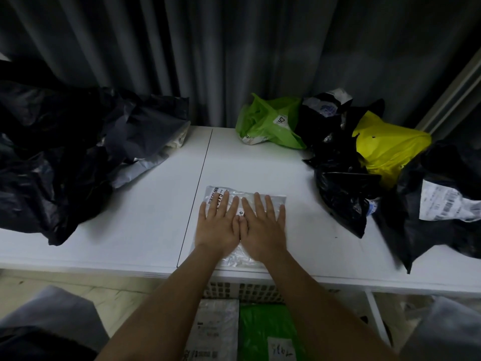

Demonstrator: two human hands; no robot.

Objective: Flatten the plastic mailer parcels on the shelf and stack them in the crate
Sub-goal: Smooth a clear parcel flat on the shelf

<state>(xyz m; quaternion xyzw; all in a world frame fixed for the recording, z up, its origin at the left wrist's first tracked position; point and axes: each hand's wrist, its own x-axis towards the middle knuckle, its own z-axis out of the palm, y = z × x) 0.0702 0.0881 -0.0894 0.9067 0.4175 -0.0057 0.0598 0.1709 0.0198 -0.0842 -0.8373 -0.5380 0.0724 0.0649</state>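
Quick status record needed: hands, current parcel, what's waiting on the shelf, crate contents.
left hand: flat, pressing the clear mailer
right hand: flat, pressing the same mailer
waiting left: black bags
waiting right: green bag, yellow bag, black parcels
shelf: white
crate: holds a clear mailer and a green one

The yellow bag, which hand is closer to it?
Right. The right hand lies flat on the clear mailer, on the side toward the yellow bag; the left hand lies beside it, farther away.
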